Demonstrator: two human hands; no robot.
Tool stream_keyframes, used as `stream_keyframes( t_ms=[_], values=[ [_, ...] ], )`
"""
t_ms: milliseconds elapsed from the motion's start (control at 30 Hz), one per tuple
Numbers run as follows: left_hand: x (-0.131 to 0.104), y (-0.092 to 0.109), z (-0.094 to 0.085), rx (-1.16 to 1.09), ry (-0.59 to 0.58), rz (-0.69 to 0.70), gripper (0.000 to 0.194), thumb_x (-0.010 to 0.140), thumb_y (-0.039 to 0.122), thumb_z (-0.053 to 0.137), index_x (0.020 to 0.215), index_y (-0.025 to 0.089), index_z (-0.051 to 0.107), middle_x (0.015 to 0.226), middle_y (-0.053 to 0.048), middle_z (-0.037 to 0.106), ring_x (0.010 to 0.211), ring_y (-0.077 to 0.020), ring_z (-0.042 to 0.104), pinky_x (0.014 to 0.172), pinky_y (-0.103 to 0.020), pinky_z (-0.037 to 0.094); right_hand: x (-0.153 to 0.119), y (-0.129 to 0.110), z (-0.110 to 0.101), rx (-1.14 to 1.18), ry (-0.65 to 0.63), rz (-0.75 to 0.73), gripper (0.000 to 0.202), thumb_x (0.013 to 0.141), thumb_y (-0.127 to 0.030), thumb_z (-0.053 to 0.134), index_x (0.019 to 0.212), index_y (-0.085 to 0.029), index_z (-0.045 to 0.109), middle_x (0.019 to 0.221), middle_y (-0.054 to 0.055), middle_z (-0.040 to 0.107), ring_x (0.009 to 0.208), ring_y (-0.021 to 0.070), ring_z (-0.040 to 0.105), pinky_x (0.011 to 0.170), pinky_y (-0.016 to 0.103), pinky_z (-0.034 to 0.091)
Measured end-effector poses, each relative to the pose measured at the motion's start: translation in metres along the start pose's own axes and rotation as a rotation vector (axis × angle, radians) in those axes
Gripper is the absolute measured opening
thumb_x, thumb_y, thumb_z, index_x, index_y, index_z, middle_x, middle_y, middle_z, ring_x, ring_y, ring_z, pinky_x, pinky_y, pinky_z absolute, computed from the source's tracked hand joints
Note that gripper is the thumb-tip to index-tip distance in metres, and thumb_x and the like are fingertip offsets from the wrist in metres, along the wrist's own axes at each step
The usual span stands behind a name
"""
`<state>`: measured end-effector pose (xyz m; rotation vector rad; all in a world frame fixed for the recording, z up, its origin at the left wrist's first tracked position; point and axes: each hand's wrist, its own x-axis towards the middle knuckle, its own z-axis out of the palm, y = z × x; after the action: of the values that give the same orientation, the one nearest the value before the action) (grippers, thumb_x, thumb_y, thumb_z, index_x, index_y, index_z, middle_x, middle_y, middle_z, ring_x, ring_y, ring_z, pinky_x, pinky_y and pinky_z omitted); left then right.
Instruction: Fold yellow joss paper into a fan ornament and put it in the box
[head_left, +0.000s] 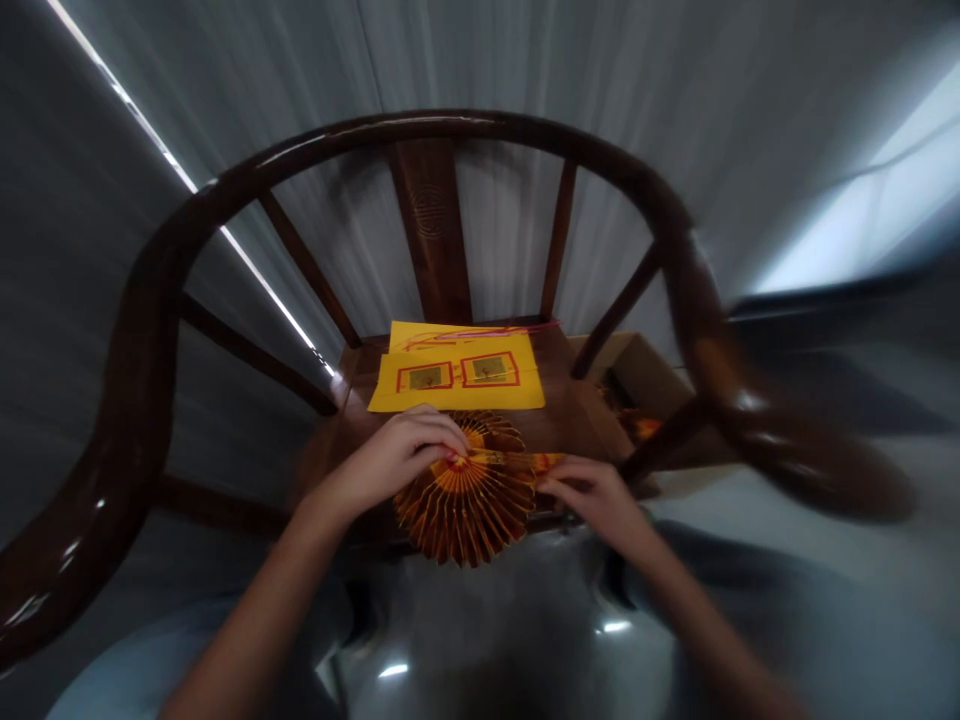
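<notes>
A round fan of pleated orange and gold paper (469, 505) spreads out above the front edge of the chair seat. My left hand (427, 445) is closed at the fan's centre, pinching the paper where the folds meet. At the fan's right side, my right hand (589, 490) pinches the end of a folded paper strip. Behind the fan, yellow sheets (384, 398) printed with red frames and gold squares lie on the seat. Thin pink and red strings (495, 332) rest across the back of the sheets.
The dark wooden chair (465, 125) has a curved rail that wraps around the seat on both sides. An open cardboard box (637, 365) with orange items inside stands right of the seat. Grey corrugated wall (510, 60) is behind.
</notes>
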<state>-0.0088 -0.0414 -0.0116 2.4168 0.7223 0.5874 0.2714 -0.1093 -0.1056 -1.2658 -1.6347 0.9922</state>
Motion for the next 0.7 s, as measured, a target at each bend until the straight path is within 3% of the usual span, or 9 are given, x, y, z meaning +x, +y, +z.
stream_keyframes(
  t_ms=[133, 233, 400, 567, 700],
  values=[
    [-0.001, 0.0, 0.001, 0.012, 0.021, 0.0, 0.017, 0.094, 0.017, 0.055, 0.091, 0.022, 0.071, 0.101, -0.002, 0.072, 0.097, -0.0161, 0.064, 0.088, -0.035, 0.049, 0.003, 0.006, 0.015, 0.258, 0.054, 0.211, 0.038, 0.082, -0.053, 0.062, 0.074, -0.017, 0.067, 0.067, 0.002, 0.066, 0.048, 0.0114, 0.058, 0.048, 0.023, 0.047],
    [0.0, 0.003, 0.001, 0.029, 0.013, -0.004, 0.018, 0.094, 0.017, 0.054, 0.092, 0.022, 0.071, 0.102, -0.002, 0.072, 0.097, -0.016, 0.065, 0.088, -0.034, 0.049, 0.004, 0.006, 0.021, 0.307, 0.08, 0.216, 0.041, 0.081, -0.058, 0.062, 0.076, -0.017, 0.065, 0.068, 0.001, 0.064, 0.05, 0.012, 0.06, 0.049, 0.023, 0.048],
    [0.001, 0.004, -0.001, 0.033, -0.005, 0.015, 0.018, 0.094, 0.019, 0.054, 0.091, 0.021, 0.071, 0.103, -0.003, 0.073, 0.097, -0.0159, 0.066, 0.089, -0.033, 0.049, 0.008, 0.002, 0.022, 0.166, 0.111, 0.012, 0.036, 0.088, -0.052, 0.057, 0.09, -0.017, 0.069, 0.085, 0.006, 0.065, 0.058, 0.0135, 0.059, 0.051, 0.026, 0.051],
    [0.0, 0.002, -0.001, 0.018, 0.006, 0.008, 0.017, 0.094, 0.021, 0.055, 0.092, 0.023, 0.072, 0.104, -0.003, 0.073, 0.098, -0.0159, 0.066, 0.088, -0.034, 0.05, 0.004, -0.014, 0.008, -0.187, -0.006, -0.263, 0.025, 0.097, -0.033, 0.05, 0.097, -0.021, 0.072, 0.09, 0.007, 0.064, 0.085, 0.0184, 0.063, 0.076, 0.029, 0.053],
    [-0.001, 0.003, 0.0, 0.007, 0.011, 0.001, 0.018, 0.094, 0.017, 0.055, 0.09, 0.022, 0.072, 0.103, -0.002, 0.073, 0.097, -0.0155, 0.065, 0.088, -0.034, 0.05, -0.007, -0.029, -0.001, -0.417, -0.099, -0.349, 0.027, 0.098, -0.027, 0.046, 0.103, -0.021, 0.072, 0.093, 0.007, 0.062, 0.083, 0.0162, 0.063, 0.074, 0.027, 0.052]
  ],
)
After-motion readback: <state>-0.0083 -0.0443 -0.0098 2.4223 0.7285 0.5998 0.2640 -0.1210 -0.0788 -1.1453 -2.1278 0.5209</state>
